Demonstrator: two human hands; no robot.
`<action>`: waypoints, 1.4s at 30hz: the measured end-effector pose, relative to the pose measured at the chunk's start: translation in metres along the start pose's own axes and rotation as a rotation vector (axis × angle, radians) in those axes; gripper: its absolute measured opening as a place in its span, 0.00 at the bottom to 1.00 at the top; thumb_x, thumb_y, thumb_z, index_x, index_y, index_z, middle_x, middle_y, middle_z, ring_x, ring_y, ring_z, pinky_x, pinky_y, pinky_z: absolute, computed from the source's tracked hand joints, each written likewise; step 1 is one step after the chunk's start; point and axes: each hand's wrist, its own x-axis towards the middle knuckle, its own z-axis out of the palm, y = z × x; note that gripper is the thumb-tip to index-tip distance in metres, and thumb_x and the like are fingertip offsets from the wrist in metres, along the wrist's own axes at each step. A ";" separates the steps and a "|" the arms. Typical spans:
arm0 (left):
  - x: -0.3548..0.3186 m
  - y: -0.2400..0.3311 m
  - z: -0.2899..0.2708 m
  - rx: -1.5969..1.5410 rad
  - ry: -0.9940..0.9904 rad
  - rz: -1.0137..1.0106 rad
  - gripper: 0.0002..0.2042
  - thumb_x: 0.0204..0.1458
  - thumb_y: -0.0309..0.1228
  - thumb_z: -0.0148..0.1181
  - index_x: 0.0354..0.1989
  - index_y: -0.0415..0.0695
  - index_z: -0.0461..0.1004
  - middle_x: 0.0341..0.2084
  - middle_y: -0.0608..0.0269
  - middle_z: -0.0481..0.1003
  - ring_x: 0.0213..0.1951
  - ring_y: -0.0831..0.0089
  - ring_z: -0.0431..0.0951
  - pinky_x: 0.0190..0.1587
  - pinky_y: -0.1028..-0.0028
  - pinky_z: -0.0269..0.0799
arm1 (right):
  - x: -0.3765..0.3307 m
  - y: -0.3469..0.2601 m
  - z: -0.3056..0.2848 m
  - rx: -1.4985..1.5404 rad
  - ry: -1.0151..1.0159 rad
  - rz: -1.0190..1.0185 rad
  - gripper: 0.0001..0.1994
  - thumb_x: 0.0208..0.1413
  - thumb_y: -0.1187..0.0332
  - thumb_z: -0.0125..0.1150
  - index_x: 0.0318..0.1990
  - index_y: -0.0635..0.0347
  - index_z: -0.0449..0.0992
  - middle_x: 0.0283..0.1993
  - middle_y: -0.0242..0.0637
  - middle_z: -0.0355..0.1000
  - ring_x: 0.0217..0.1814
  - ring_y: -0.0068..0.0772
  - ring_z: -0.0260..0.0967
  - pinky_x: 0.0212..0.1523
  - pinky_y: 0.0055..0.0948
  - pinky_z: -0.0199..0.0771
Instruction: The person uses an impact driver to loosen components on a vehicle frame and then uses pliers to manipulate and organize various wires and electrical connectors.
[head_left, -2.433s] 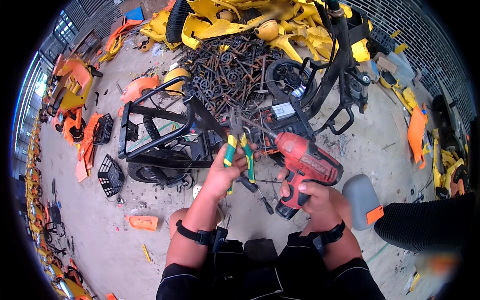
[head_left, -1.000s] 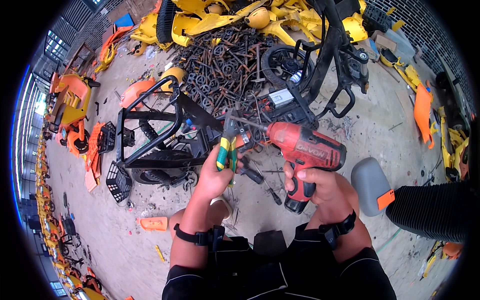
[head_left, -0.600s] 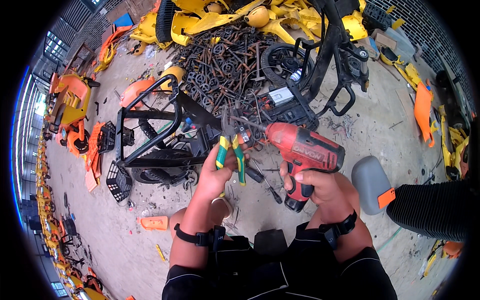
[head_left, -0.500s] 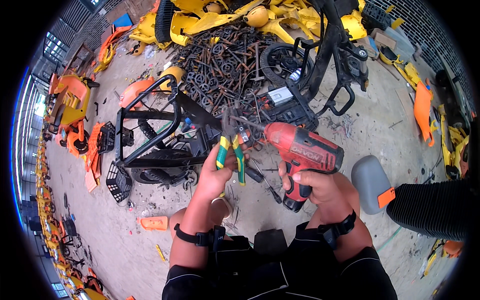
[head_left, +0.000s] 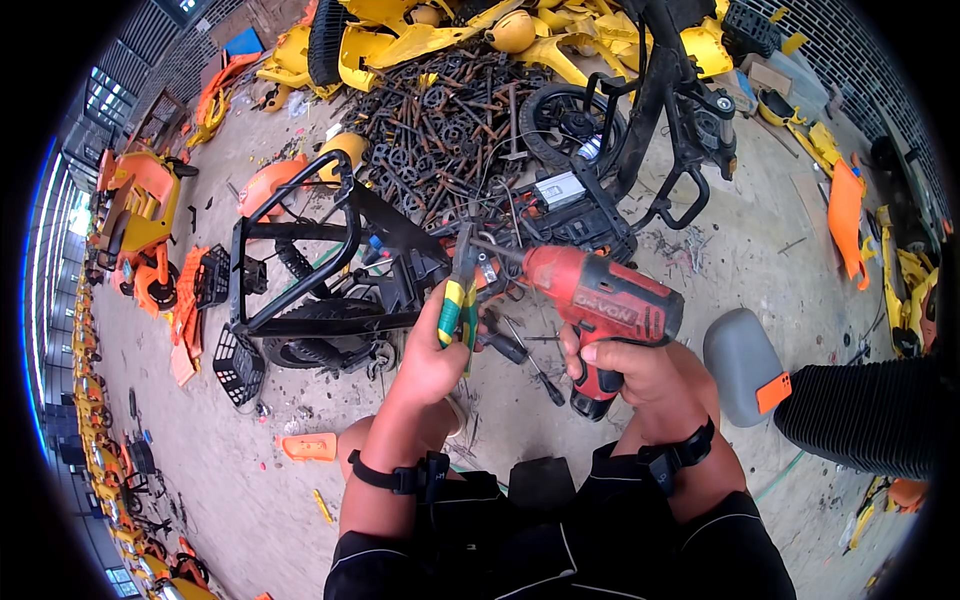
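My left hand [head_left: 437,352] is closed around the green and yellow handles of a pair of pliers [head_left: 459,305], jaws pointing up and away from me. In my right hand [head_left: 628,366] is a red and black cordless drill [head_left: 607,292], held by its grip. Its long thin bit points left, its tip close to the pliers' jaws; whether they touch I cannot tell. Just beyond my left hand lies a black vehicle frame [head_left: 345,225] with a rear wheel [head_left: 318,338]. A screwdriver [head_left: 535,366] rests on the floor between my hands.
Beyond my hands lie a heap of rusty cranks and axles [head_left: 437,130] and an open black toolbox [head_left: 590,225]. A black fork frame [head_left: 665,110] stands at the far right. Nearer on the right are a grey seat [head_left: 740,360] carrying an orange phone [head_left: 773,393], and a black ribbed tube [head_left: 860,418].
The pliers have turned in my left hand, their handles now closer together. The drill has shifted slightly left, still in my right hand.
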 end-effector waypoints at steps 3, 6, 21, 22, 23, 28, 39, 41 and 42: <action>0.001 0.001 0.001 0.018 0.011 -0.004 0.41 0.42 0.08 0.40 0.72 0.42 0.54 0.51 0.53 0.72 0.48 0.65 0.78 0.46 0.66 0.78 | 0.000 -0.001 -0.001 0.007 0.011 0.010 0.28 0.45 0.72 0.66 0.58 0.65 0.70 0.38 0.41 0.75 0.32 0.33 0.74 0.37 0.34 0.77; 0.002 0.001 0.003 0.027 0.028 0.000 0.40 0.43 0.08 0.40 0.71 0.42 0.55 0.49 0.54 0.73 0.47 0.65 0.78 0.45 0.66 0.78 | 0.000 -0.001 -0.001 0.006 0.010 0.007 0.29 0.45 0.72 0.66 0.58 0.65 0.70 0.38 0.40 0.75 0.32 0.33 0.74 0.36 0.33 0.77; 0.000 0.007 0.004 -0.002 0.017 -0.075 0.36 0.45 0.08 0.41 0.67 0.41 0.60 0.49 0.54 0.73 0.46 0.66 0.79 0.45 0.67 0.78 | -0.002 0.006 -0.004 -0.048 0.000 -0.016 0.26 0.47 0.71 0.66 0.57 0.64 0.71 0.38 0.39 0.75 0.33 0.31 0.74 0.36 0.32 0.76; 0.000 0.008 0.004 -0.009 0.015 -0.089 0.35 0.45 0.08 0.42 0.67 0.41 0.60 0.49 0.54 0.73 0.46 0.66 0.79 0.45 0.67 0.78 | -0.002 0.006 -0.004 -0.059 -0.005 -0.017 0.26 0.47 0.72 0.66 0.56 0.64 0.71 0.38 0.39 0.75 0.33 0.31 0.74 0.36 0.32 0.76; -0.001 0.009 0.004 -0.018 0.015 -0.108 0.35 0.44 0.08 0.42 0.67 0.41 0.60 0.49 0.54 0.74 0.46 0.66 0.79 0.45 0.67 0.78 | -0.001 0.006 -0.004 -0.071 -0.011 -0.018 0.25 0.47 0.72 0.66 0.56 0.64 0.72 0.38 0.38 0.74 0.33 0.30 0.74 0.36 0.32 0.76; -0.001 0.013 0.000 0.009 0.006 -0.147 0.36 0.44 0.09 0.43 0.68 0.40 0.60 0.48 0.54 0.75 0.45 0.65 0.79 0.44 0.67 0.78 | 0.000 0.005 -0.002 -0.085 -0.020 -0.027 0.24 0.47 0.73 0.64 0.55 0.64 0.72 0.38 0.38 0.74 0.34 0.30 0.74 0.37 0.32 0.76; 0.001 0.011 -0.002 -0.006 -0.019 -0.172 0.36 0.45 0.11 0.44 0.68 0.40 0.58 0.47 0.54 0.75 0.43 0.65 0.80 0.44 0.67 0.78 | 0.001 0.006 0.000 -0.035 0.037 -0.021 0.27 0.46 0.73 0.64 0.58 0.64 0.70 0.37 0.39 0.74 0.32 0.32 0.74 0.36 0.32 0.77; 0.001 0.010 -0.002 -0.016 -0.014 -0.172 0.35 0.45 0.11 0.44 0.68 0.40 0.58 0.47 0.54 0.75 0.42 0.66 0.80 0.44 0.67 0.78 | 0.001 0.006 -0.001 -0.014 0.028 -0.014 0.24 0.48 0.74 0.64 0.55 0.64 0.72 0.38 0.37 0.75 0.33 0.30 0.74 0.36 0.32 0.76; 0.001 0.009 -0.001 -0.019 -0.010 -0.173 0.35 0.45 0.11 0.44 0.68 0.40 0.59 0.46 0.55 0.75 0.42 0.66 0.80 0.44 0.67 0.78 | 0.001 0.006 -0.001 -0.003 0.023 -0.010 0.22 0.49 0.74 0.64 0.54 0.63 0.73 0.38 0.36 0.76 0.33 0.29 0.75 0.37 0.32 0.75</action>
